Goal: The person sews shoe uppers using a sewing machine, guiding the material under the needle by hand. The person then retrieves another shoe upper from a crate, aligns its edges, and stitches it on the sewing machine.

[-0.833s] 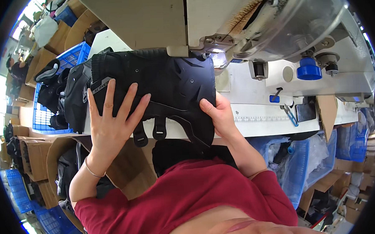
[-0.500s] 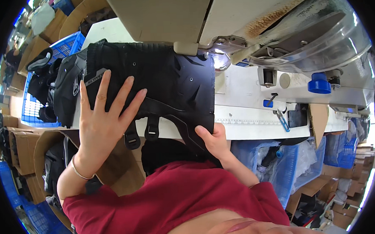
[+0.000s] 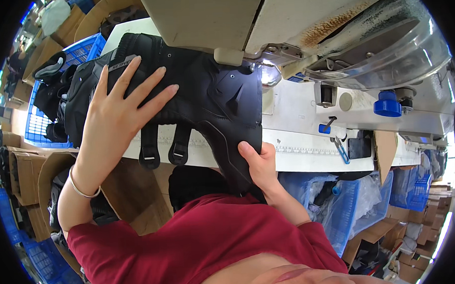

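Note:
A black boot upper [image 3: 199, 87] with moulded panels and a ribbed edge lies across the white sewing table, its right edge beside the lit needle area [image 3: 269, 75]. My left hand [image 3: 117, 116] rests flat on its left part, fingers spread. At the near right edge my right hand [image 3: 261, 163] pinches it, thumb on top and the other fingers mostly hidden. Two black straps with metal buckles, a left strap [image 3: 149, 145] and a right strap [image 3: 179, 146], hang toward me over the table's near edge.
The sewing machine [image 3: 201, 16] overhangs the far side. Blue-handled thread snips [image 3: 343, 151] and a dark flat object [image 3: 359, 144] lie right, past a ruler strip [image 3: 299, 149]. A blue crate [image 3: 36, 127] stands left, plastic bins [image 3: 345, 213] lower right, a cardboard box [image 3: 138, 189] below.
My left hand has moved away from me with the left part of the boot upper, turning it. The straps have swung left and farther away. My right hand has shifted only slightly.

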`<state>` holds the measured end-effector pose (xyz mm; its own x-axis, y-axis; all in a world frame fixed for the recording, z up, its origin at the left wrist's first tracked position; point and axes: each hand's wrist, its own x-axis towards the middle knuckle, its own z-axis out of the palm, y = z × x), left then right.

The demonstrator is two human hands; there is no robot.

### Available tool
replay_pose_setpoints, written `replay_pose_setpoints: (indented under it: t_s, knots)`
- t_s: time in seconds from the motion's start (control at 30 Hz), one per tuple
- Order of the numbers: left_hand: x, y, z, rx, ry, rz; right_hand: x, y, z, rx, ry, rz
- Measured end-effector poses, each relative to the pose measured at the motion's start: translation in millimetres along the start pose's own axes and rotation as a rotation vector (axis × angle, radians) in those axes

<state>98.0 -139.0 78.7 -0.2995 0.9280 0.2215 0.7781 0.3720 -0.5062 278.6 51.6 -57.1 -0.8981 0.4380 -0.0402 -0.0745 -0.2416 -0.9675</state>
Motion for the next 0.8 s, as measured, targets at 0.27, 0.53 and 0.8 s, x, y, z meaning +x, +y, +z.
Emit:
replay_pose_setpoints:
  t_s: [0.27, 0.53, 0.8]
  knots:
    - [29, -32, 22, -0.151, -0.028, 0.058, 26, -15, 12, 0.097, 0.047, 0.051]
    - [76, -66, 48, -0.394, -0.155, 0.079, 70, -33, 20, 0.359, 0.007, 0.045]
    - [79, -65, 60, -0.385, -0.258, 0.008, 66, -22, -16, 0.214, 0.037, 0.020]
